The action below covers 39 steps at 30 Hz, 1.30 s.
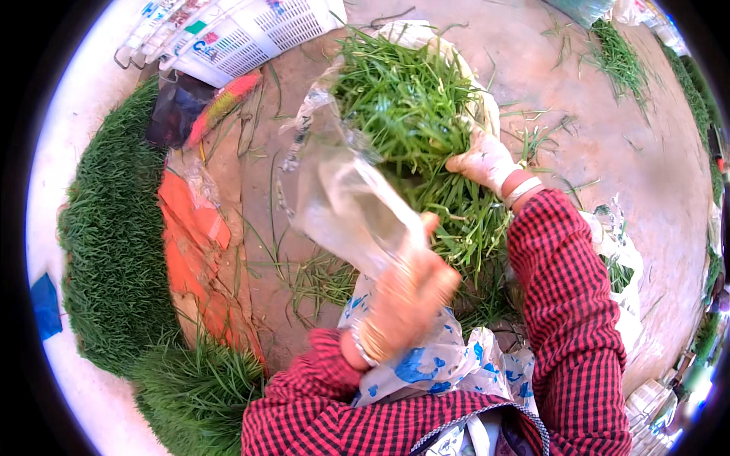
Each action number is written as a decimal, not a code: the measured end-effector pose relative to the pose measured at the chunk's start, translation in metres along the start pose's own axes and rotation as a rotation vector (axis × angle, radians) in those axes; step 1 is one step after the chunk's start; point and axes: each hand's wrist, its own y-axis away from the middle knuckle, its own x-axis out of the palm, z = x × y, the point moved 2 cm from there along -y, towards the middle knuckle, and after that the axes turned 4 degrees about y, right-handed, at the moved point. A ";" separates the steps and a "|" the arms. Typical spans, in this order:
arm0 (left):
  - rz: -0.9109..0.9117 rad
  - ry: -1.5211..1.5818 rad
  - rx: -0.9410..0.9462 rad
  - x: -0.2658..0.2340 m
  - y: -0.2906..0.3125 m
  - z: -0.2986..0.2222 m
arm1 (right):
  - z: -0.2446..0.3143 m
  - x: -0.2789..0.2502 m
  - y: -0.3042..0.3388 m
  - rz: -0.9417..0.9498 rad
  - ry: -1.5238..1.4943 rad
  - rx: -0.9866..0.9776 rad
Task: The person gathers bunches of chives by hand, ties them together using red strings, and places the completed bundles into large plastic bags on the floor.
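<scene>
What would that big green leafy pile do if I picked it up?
The leafy pile would probably flop, since its thin blades bend every way. It might shed bits too, because loose strands lie on the floor nearby.

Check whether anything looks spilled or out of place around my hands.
Some greens look spilled. Loose blades lie strewn on the floor left of your left hand, and a stray clump lies at the upper right, apart from the main pile that your right hand touches.
</scene>
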 end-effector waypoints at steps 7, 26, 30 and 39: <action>0.354 0.352 0.288 0.054 0.067 -0.075 | 0.109 -0.044 0.032 -0.012 -0.763 -0.017; -0.779 0.114 0.122 -0.250 0.096 -0.006 | -0.118 0.048 0.188 -0.333 -0.275 -0.025; -0.906 0.280 -0.100 -0.274 0.079 0.079 | -0.319 0.194 0.311 -0.036 -0.257 0.735; -0.120 -0.575 -0.935 -0.254 0.137 0.329 | -0.338 0.297 0.351 -0.047 -0.851 1.520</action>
